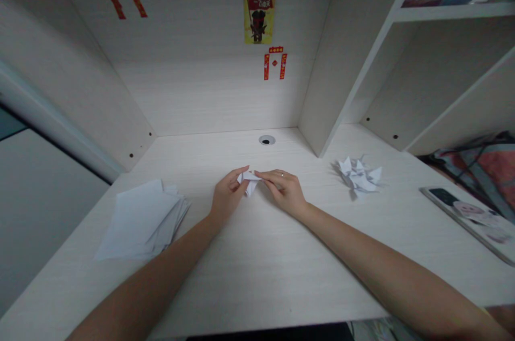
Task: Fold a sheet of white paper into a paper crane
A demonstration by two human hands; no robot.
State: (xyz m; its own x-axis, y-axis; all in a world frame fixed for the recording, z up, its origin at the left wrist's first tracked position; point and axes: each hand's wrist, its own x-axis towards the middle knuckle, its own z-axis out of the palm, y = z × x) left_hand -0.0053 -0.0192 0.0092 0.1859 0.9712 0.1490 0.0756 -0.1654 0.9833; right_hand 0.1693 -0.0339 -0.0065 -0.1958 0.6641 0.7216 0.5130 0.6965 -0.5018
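Between my two hands, just above the middle of the desk, is a small piece of folded white paper (251, 186). My left hand (229, 193) pinches its left side, with the thumb below and the fingers behind. The fingertips of my right hand (285, 188), which wears a ring, close on the paper's right end. One pointed flap hangs down between the hands. To the right lies a cluster of folded white paper pieces (360, 176) with sharp points. A loose stack of white paper sheets (140, 215) rests to the left, near my left forearm.
A phone in a patterned case (470, 217) lies at the right edge of the pale wooden desk (257, 276). Behind are a round cable hole (266, 140) and an upright divider (341, 62). Crumpled fabric (483, 169) sits at the far right.
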